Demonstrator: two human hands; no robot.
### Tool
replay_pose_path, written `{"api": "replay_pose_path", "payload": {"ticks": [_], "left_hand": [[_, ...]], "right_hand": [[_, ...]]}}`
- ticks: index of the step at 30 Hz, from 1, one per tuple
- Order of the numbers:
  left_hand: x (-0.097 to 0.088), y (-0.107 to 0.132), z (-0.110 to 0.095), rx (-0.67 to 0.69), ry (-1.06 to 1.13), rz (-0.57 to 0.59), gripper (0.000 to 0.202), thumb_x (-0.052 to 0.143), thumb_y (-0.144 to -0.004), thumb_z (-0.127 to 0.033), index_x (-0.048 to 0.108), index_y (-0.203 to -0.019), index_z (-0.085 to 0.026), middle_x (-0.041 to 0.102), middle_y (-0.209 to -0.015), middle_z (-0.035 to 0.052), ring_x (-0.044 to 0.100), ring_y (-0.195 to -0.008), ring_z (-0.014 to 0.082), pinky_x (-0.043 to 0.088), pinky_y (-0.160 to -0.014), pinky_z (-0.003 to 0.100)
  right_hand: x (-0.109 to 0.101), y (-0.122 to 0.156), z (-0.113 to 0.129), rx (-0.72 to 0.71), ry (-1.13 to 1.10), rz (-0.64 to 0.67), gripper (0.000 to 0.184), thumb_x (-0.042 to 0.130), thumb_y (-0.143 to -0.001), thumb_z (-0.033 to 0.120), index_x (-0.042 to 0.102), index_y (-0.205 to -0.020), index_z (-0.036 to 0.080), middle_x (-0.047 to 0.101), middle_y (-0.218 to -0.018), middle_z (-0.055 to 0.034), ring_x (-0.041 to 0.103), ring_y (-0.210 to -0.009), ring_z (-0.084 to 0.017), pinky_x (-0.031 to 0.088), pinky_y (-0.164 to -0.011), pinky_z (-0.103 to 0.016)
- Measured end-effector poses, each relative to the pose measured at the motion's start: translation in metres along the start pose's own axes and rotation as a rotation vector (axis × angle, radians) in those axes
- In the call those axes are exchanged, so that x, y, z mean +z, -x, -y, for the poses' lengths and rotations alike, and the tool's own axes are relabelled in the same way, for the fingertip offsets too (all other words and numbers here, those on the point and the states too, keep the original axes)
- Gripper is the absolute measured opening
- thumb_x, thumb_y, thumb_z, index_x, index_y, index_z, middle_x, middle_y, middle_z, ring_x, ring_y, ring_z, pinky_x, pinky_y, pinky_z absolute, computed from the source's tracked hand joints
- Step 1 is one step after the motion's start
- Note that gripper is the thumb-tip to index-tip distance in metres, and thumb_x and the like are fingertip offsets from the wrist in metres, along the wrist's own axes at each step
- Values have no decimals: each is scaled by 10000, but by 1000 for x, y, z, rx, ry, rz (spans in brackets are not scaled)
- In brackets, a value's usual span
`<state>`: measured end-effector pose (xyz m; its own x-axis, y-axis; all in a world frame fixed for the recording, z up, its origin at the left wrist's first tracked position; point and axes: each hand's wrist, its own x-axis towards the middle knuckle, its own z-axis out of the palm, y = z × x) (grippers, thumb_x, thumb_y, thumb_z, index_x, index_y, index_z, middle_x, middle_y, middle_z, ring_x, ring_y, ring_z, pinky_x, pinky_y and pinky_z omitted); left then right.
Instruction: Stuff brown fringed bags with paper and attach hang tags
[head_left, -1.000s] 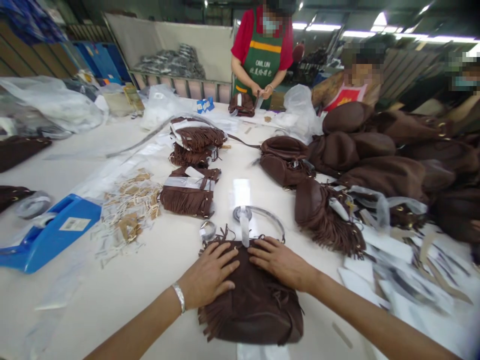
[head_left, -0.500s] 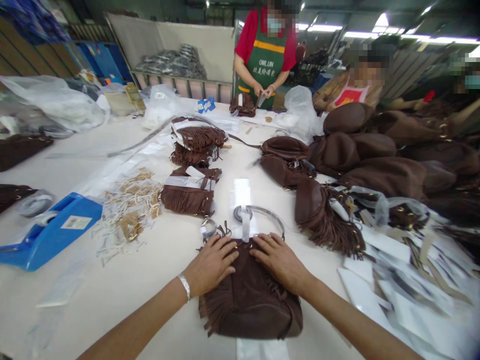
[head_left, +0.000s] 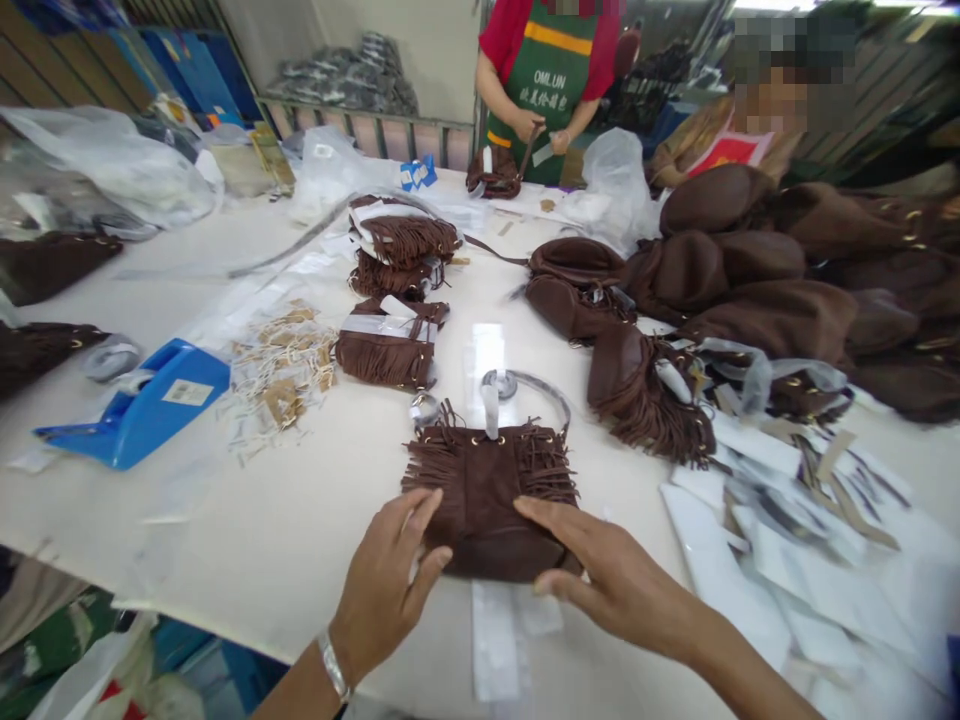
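Observation:
A dark brown fringed handbag lies flat on the table in front of me, its gold-eyeleted top edge pointing away. My left hand is at the bag's lower left side, fingers apart and thumb out. At the lower right side, my right hand has its fingers stretched over the bag and its thumb spread near the bottom edge. Neither hand grips anything. A wrapped grey strap curls above the bag's top. Beneath the bag, a clear plastic strip sticks out toward me.
A blue tape dispenser and a pile of strung tags lie to the left. Folded fringed bags sit ahead. Brown bags are heaped at right, above white sheets. Across the table a person in a green apron handles a bag.
Both my hands have slid down from the bag's top edge to its lower sides, uncovering the fringe and eyelets. The camera view has tilted downward.

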<state>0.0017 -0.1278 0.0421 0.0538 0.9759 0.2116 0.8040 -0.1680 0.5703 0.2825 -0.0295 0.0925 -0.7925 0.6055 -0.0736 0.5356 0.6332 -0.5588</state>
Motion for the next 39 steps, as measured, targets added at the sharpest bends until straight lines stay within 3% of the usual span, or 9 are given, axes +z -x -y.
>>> {"api": "replay_pose_path", "payload": {"ticks": [4, 7, 12, 16, 20, 27, 32, 36, 39], "left_hand": [[31, 60, -14, -489, 365, -145, 344, 517, -928, -403, 539, -1203, -197, 604, -1140, 118, 579, -1079, 251, 466, -949, 431], [48, 72, -26, -797, 842, -122, 414, 599, -873, -453, 538, -1173, -173, 641, -1136, 119, 615, -1061, 249, 484, -934, 401], [51, 44, -53, -673, 1389, -86, 506, 697, -813, -403, 572, -1238, -159, 627, -1264, 126, 596, -1146, 253, 451, -1003, 373], [63, 26, -57, -618, 1301, -197, 575, 770, -731, -420, 613, -1189, -109, 694, -1137, 142, 636, -1066, 274, 488, -952, 391], [78, 19, -42, -640, 1075, -287, 527, 743, -738, -472, 649, -1120, -121, 713, -1100, 119, 657, -1016, 254, 499, -922, 372], [86, 11, -25, -684, 824, -337, 454, 741, -726, -475, 673, -1047, -162, 727, -1015, 91, 650, -976, 276, 469, -911, 391], [87, 10, -28, -684, 760, -339, 445, 736, -728, -486, 663, -1034, -171, 723, -1003, 92, 645, -974, 294, 460, -899, 396], [82, 6, -30, -698, 780, -340, 435, 755, -716, -482, 671, -1015, -177, 722, -1011, 87, 639, -995, 293, 454, -925, 393], [77, 5, -37, -724, 826, -358, 456, 753, -721, -504, 666, -1016, -167, 723, -1018, 94, 644, -997, 283, 472, -926, 393]], "right_hand": [[16, 3, -7, 128, -111, -79, 288, 455, -955, 233, 544, -1227, 267, 686, -1100, -10, 647, -977, -176, 492, -829, -292], [14, -4, -13, 187, -177, -135, 164, 519, -911, 240, 597, -1055, 251, 689, -913, 22, 638, -809, -166, 462, -729, -274], [-3, -17, -10, 179, -314, -115, 133, 549, -872, 301, 615, -961, 228, 673, -829, 22, 619, -771, -170, 455, -686, -265], [-3, -6, -2, 230, -244, -132, 374, 562, -868, 388, 551, -1207, 230, 688, -1050, -46, 643, -950, -224, 490, -809, -339], [19, 24, 1, 235, -69, -183, 866, 682, -782, 409, 213, -1504, 318, 494, -1417, -90, 551, -1197, -282, 473, -924, -411], [35, 56, -50, 365, 75, -410, 271, 402, -951, 274, 604, -1118, 204, 682, -1010, -77, 644, -899, -217, 511, -810, -360], [27, 62, -26, 390, 275, -605, 371, 424, -950, 273, 501, -1308, 207, 520, -1351, -148, 505, -1215, -286, 444, -961, -446], [43, 51, -7, 444, -77, -409, 535, 601, -858, 398, 438, -1350, 263, 641, -1160, -67, 625, -981, -226, 499, -803, -353], [65, 39, -18, 535, -246, -309, 374, 665, -770, 386, 591, -1096, 217, 677, -891, -13, 629, -806, -209, 482, -725, -327]]}}
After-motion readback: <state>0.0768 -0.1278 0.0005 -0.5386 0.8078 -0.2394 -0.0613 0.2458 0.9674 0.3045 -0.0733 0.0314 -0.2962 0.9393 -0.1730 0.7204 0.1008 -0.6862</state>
